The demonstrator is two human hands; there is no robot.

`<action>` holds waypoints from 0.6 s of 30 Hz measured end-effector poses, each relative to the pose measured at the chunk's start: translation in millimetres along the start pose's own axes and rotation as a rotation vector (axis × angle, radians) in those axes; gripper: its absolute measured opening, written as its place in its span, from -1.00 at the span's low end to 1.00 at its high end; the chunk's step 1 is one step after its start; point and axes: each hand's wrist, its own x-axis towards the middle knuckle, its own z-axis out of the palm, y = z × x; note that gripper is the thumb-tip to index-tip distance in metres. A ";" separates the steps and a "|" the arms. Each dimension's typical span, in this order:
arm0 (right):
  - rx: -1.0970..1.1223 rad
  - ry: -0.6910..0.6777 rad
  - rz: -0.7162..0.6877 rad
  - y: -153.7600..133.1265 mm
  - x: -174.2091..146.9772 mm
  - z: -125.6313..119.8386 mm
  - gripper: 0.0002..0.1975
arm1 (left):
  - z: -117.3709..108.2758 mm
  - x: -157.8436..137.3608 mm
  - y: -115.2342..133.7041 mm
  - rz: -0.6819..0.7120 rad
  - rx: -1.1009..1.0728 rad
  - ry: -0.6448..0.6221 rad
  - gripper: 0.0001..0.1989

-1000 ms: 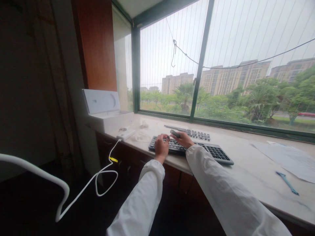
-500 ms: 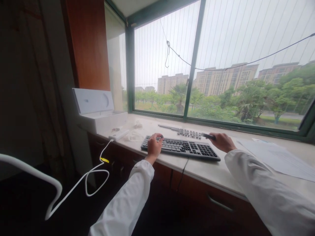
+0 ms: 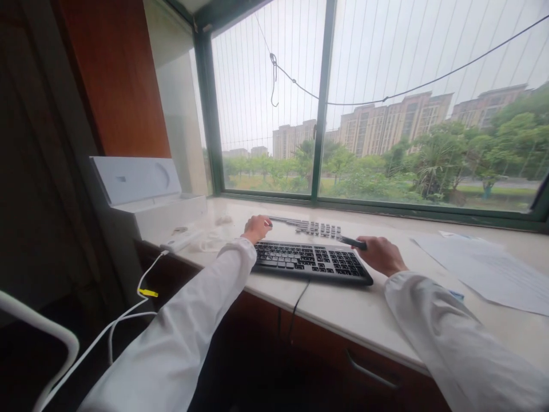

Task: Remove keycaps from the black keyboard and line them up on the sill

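A black keyboard [image 3: 309,262] lies on the white counter; part of it has grey keycaps, and other keys look bare and dark. Behind it, loose keycaps [image 3: 319,229] are laid out in rows. My left hand [image 3: 256,228] is closed in a pinch at the left end of these rows, beyond the keyboard's top left corner. A small dark keycap [image 3: 270,224] shows at its fingertips. My right hand [image 3: 381,254] grips a slim black-handled tool [image 3: 354,243] above the keyboard's right rear corner. The tool points left; its tip is too blurred to identify.
An open white box [image 3: 158,212] stands on the left of the counter, with a white power strip [image 3: 182,241] in front. Papers [image 3: 480,269] lie at the right. The keyboard cable [image 3: 298,306] hangs over the front edge. A window runs along the back.
My left hand has moved from the keyboard's upper left keys back to the laid-out keycaps. My right hand still holds the tool in about the same place. The view has shifted right.
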 end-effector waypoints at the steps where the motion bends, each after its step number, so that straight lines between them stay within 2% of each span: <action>1: -0.002 -0.004 0.008 0.3 -0.2 0.4 -0.67 | 4.5 12.6 0.0 -0.016 0.016 -0.043 -0.82; 5: -0.016 -0.001 0.035 5.4 1.1 3.4 -0.67 | 29.2 57.6 3.5 -0.061 0.101 -0.150 -0.82; 10: -0.047 -0.023 0.026 3.8 1.6 5.7 -0.69 | 59.4 105.0 9.3 -0.085 0.151 -0.163 -0.84; 18: -0.066 -0.047 0.046 -3.2 1.7 7.5 -0.68 | 79.9 143.5 16.4 -0.072 0.211 -0.148 -0.83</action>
